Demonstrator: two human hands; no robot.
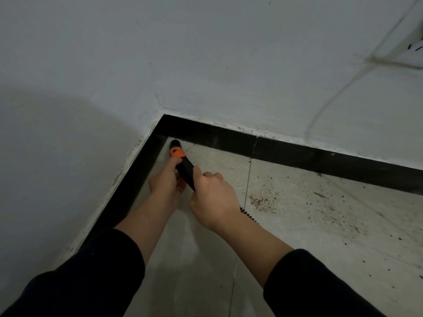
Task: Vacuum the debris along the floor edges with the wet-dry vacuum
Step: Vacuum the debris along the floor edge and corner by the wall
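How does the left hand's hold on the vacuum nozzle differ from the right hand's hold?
The left hand grips the nozzle far forward, just behind its orange collar; the right hand grips it farther back, near the ribbed hose. The left hand is beside the left baseboard; the right hand is toward the debris patch. Both curl round the same black tube.

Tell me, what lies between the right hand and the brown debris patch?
Head view: only bare tile and one grout line separate the right hand from the debris patch.
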